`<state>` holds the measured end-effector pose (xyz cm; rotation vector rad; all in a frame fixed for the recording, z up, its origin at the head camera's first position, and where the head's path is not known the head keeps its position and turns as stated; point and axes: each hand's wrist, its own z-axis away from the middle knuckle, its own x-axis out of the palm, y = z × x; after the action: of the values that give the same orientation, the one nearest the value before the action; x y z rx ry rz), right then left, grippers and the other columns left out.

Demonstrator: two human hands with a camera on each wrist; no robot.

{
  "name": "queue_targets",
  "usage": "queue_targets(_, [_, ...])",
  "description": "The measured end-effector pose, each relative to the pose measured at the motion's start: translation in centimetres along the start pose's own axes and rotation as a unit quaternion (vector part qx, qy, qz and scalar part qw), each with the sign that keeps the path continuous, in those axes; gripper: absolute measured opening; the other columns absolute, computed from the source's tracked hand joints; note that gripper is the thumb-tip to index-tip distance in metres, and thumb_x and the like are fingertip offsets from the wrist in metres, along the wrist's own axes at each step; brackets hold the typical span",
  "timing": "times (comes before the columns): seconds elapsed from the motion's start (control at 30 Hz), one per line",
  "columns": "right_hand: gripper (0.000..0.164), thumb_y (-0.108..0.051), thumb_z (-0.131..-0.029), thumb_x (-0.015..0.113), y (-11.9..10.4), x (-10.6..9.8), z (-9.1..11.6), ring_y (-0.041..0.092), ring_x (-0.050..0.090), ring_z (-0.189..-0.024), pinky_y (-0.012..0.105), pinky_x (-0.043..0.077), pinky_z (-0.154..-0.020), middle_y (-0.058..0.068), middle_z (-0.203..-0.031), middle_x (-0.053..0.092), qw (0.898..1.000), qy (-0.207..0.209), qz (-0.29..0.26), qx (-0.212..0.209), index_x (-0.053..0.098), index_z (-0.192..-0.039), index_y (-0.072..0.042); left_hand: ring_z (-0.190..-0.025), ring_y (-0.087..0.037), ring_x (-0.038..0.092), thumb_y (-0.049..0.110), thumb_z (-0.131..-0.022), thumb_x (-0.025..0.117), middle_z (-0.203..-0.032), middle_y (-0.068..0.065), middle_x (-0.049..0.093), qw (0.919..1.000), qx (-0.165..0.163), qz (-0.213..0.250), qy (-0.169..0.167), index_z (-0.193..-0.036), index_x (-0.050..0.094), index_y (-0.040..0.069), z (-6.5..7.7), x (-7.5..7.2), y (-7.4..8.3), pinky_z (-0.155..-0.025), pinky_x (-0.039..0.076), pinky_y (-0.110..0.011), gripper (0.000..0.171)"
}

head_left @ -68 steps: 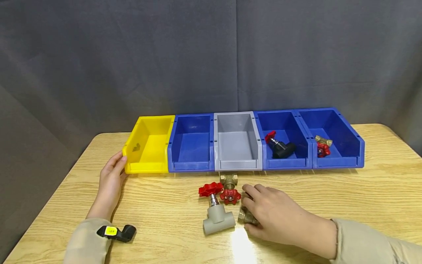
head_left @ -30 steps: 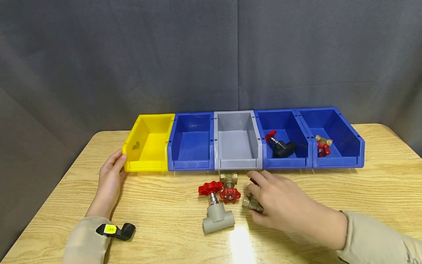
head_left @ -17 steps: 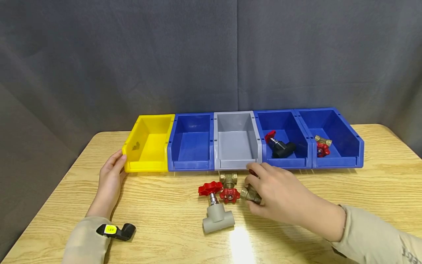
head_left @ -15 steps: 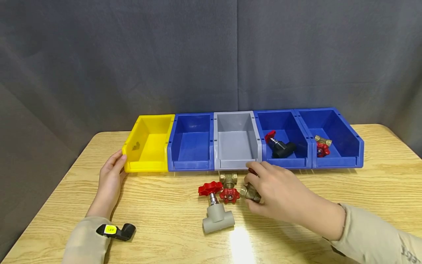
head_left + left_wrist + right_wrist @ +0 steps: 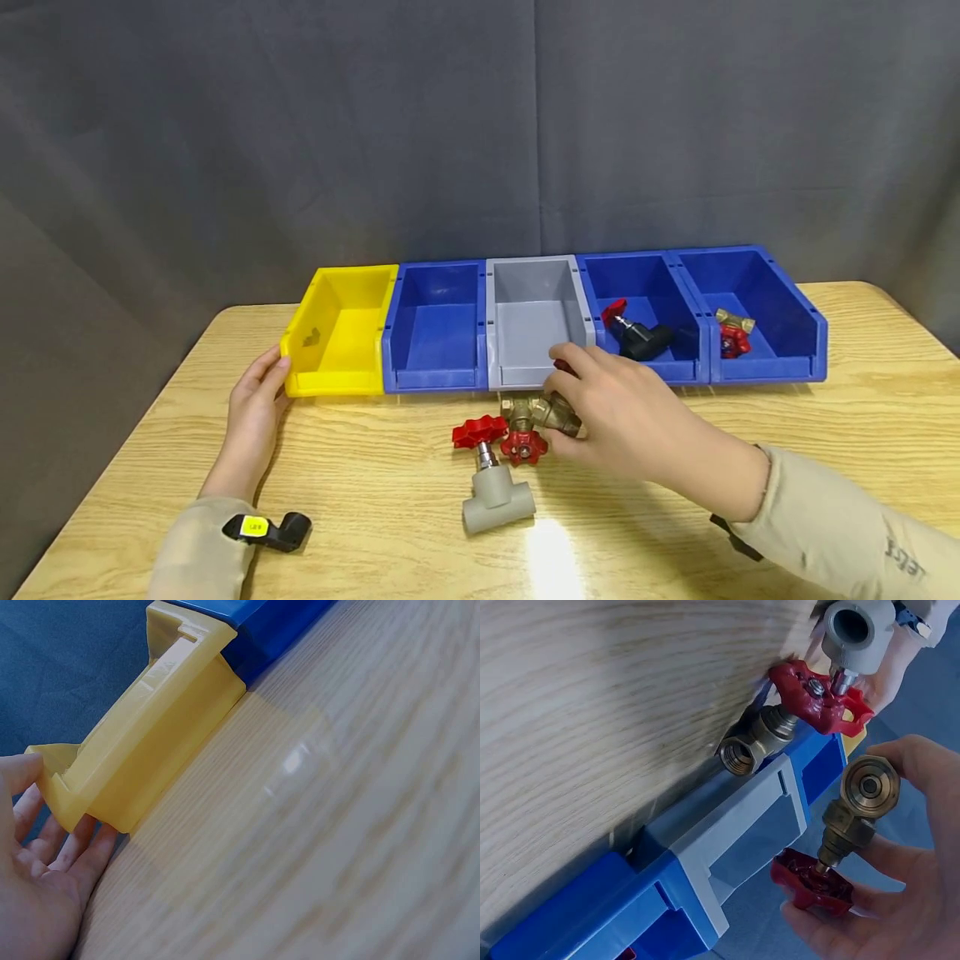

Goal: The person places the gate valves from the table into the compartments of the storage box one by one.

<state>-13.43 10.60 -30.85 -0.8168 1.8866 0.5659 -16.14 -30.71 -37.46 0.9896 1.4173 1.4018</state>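
My left hand [image 5: 251, 412] holds the front left corner of the yellow bin [image 5: 341, 383], thumb at the rim and fingers along the outer side in the left wrist view. Above the table, just in front of the grey bin [image 5: 540, 375], my right hand [image 5: 637, 417] holds a brass valve [image 5: 870, 787] by its red handwheel [image 5: 810, 881]. In the head view that handwheel is mostly covered by fingers. Close to its left, another brass valve with a red handwheel [image 5: 524, 447] lies on the table. Nearer me lies a grey plastic tee valve [image 5: 497, 500] with a red handle.
Several bins stand in a row along the back of the wooden table [image 5: 360, 500]. A black tee valve [image 5: 641, 340] lies in the blue bin right of the grey one. The far right blue bin [image 5: 772, 369] holds a small brass valve [image 5: 735, 333].
My right hand has picked the brass valve up off the table and carried it away from me and slightly left, towards the grey bin. My left hand stays at the yellow bin.
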Motion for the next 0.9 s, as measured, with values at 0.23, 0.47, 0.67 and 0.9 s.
queue_targets(0.23, [0.039,-0.041,-0.078,0.077,0.2,0.4,-0.9,0.027,0.063,-0.092,0.041,0.06,-0.07,0.014,-0.116,0.062,1.0,-0.001,-0.002,0.012,0.071,-0.097,-0.008,-0.141,-0.017,0.032,0.042,-0.104,0.046,-0.158,-0.007,0.028,0.9997,-0.008,-0.022,0.008,-0.156,0.03,0.012,0.1,0.0,-0.1,-0.115,0.03,-0.028,0.062])
queue_targets(0.47, [0.039,-0.041,-0.077,0.077,0.7,0.6,-1.6,0.028,0.064,-0.091,0.04,0.059,-0.067,0.014,-0.116,0.062,1.0,0.011,-0.002,0.018,0.07,-0.097,-0.007,-0.141,-0.017,0.032,0.038,-0.106,0.044,-0.158,-0.007,0.028,0.9999,-0.004,-0.016,0.003,-0.156,0.028,0.01,-0.2,0.0,0.1,-0.116,0.029,-0.029,0.06])
queue_targets(0.67, [0.038,-0.038,-0.077,0.078,1.2,0.8,-2.4,0.028,0.065,-0.09,0.04,0.059,-0.064,0.015,-0.117,0.061,0.999,0.011,-0.011,0.036,0.071,-0.098,-0.007,-0.141,-0.017,0.032,0.039,-0.105,0.046,-0.157,-0.007,0.028,1.0,0.002,-0.007,-0.002,-0.156,0.029,0.01,-0.4,0.0,0.3,-0.116,0.03,-0.029,0.062])
queue_targets(0.9, [0.036,-0.037,-0.078,0.079,1.2,1.2,-2.8,0.029,0.066,-0.094,0.042,0.06,-0.067,0.014,-0.118,0.061,0.998,-0.001,-0.023,0.061,0.072,-0.099,-0.008,-0.142,-0.019,0.031,0.044,-0.103,0.046,-0.159,-0.007,0.027,0.9996,-0.014,-0.025,0.006,-0.156,0.029,0.011,-0.2,0.0,0.0,-0.115,0.03,-0.029,0.065])
